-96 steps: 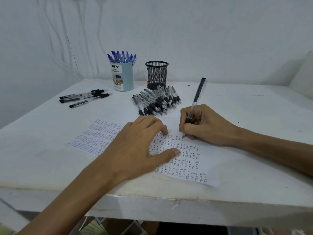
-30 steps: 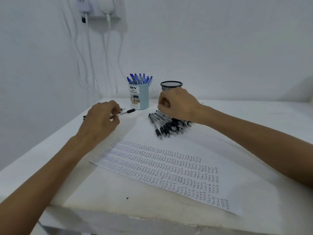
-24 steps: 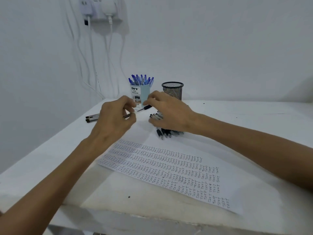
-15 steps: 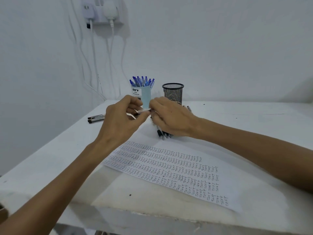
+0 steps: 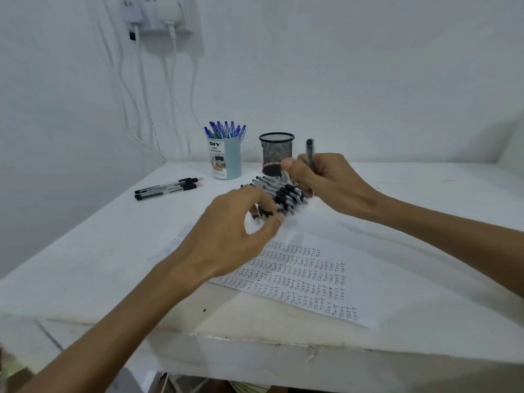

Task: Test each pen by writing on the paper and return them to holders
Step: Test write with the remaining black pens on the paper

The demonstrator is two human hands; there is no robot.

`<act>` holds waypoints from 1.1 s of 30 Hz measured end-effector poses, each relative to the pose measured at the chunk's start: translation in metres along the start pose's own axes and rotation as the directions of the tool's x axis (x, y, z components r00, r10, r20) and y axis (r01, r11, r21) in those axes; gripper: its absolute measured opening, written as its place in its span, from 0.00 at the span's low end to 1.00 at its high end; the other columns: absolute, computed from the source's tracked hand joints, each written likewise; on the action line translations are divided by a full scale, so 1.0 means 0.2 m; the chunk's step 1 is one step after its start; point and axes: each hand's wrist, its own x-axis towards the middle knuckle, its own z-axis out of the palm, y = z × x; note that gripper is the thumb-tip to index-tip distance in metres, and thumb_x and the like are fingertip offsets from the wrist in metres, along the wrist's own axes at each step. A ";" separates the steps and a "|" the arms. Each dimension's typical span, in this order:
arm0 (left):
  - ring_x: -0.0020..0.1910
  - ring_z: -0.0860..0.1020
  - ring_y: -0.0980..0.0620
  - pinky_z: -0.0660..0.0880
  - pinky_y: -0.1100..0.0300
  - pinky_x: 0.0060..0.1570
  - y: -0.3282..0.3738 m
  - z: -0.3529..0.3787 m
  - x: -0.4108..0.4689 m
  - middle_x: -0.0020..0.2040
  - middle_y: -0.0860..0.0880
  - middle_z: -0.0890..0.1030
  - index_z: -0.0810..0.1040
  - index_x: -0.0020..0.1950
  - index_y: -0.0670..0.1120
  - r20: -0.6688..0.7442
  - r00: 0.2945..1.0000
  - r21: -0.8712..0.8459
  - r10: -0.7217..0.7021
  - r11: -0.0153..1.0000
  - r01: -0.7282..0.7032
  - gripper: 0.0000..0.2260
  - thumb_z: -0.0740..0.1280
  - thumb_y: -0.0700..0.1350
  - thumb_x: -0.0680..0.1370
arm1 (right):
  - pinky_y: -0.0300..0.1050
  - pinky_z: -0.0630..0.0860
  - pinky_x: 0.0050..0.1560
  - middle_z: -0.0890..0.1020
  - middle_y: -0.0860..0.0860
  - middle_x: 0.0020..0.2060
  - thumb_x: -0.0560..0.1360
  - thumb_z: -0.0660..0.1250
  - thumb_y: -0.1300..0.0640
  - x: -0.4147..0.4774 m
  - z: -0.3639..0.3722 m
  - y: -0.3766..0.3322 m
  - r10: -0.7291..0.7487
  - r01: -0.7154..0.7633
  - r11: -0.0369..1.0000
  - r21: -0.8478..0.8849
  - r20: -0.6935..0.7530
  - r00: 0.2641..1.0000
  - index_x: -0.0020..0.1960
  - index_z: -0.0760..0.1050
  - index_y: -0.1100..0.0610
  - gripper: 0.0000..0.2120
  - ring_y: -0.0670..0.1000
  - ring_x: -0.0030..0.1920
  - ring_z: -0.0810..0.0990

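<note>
A pen (image 5: 310,153) is gripped in the right hand (image 5: 326,182), whose fingers are curled round the barrel. It is held roughly upright just above the pile (image 5: 285,194) of black pens, in front of the mesh holder (image 5: 276,154), and its tip is hidden within the hand. The left hand (image 5: 226,239) is held over the near edge of the pile and the upper left of the paper (image 5: 312,279), fingers bent and thumb set apart from them. Whether anything small is pinched there cannot be told (the hand is blurred). The step in hand is judged to be the taking up of a pen for testing, not the writing itself, since the pen is held well clear of the paper. Rows of the word TEST are seen across the sheet, with bare space left above them. For the next move, the pen would need to be turned tip-down into a writing grip and brought to a bare spot while the sheet is steadied by the left hand. No pen is seen standing out of the mesh holder, while the blue holder (image 5: 225,161) is stocked with blue pens (image 5: 225,130), so much of the returning is judged undone. A few pens (image 5: 167,189) lie apart on the table (image 5: 85,251) at the left.
</note>
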 end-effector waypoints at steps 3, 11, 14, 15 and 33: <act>0.55 0.74 0.63 0.74 0.58 0.55 0.07 0.07 -0.04 0.54 0.63 0.78 0.78 0.57 0.58 0.074 0.997 0.064 0.035 0.997 -0.040 0.12 0.66 0.62 0.79 | 0.44 0.72 0.35 0.82 0.56 0.34 0.83 0.59 0.41 -0.07 -0.03 0.05 0.121 -0.107 0.988 0.112 -0.124 0.985 0.36 0.78 0.59 0.27 0.60 0.47 0.82; 0.62 0.71 0.62 0.70 0.54 0.64 0.14 0.19 -0.12 0.58 0.64 0.76 0.78 0.56 0.58 0.170 0.982 0.103 0.083 0.990 -0.101 0.18 0.65 0.70 0.76 | 0.43 0.81 0.47 0.79 0.50 0.44 0.85 0.54 0.41 -0.19 -0.06 0.10 0.253 -0.229 0.967 0.115 -0.287 0.924 0.49 0.84 0.49 0.23 0.42 0.42 0.78; 0.63 0.71 0.62 0.69 0.54 0.64 0.12 0.20 -0.14 0.58 0.64 0.76 0.77 0.56 0.59 0.170 0.982 0.110 0.081 0.989 -0.101 0.22 0.61 0.73 0.74 | 0.43 0.72 0.34 0.69 0.59 0.34 0.83 0.51 0.35 -0.21 -0.07 0.09 0.316 -0.281 0.944 0.173 -0.232 0.920 0.46 0.85 0.49 0.29 0.54 0.33 0.69; 0.63 0.70 0.63 0.69 0.54 0.64 0.12 0.20 -0.14 0.58 0.64 0.75 0.77 0.56 0.60 0.172 0.982 0.111 0.075 0.989 -0.095 0.22 0.60 0.73 0.73 | 0.44 0.69 0.31 0.71 0.58 0.32 0.83 0.52 0.35 -0.22 -0.08 0.10 0.356 -0.303 0.916 0.263 -0.184 0.916 0.47 0.85 0.53 0.30 0.54 0.32 0.70; 0.64 0.69 0.63 0.68 0.56 0.64 0.12 0.21 -0.16 0.60 0.65 0.74 0.75 0.59 0.62 0.178 0.981 0.152 0.073 0.983 -0.100 0.22 0.56 0.73 0.75 | 0.38 0.65 0.25 0.80 0.59 0.32 0.77 0.65 0.67 -0.30 -0.07 0.06 0.396 -0.457 0.847 0.274 0.249 0.884 0.43 0.77 0.66 0.05 0.52 0.29 0.71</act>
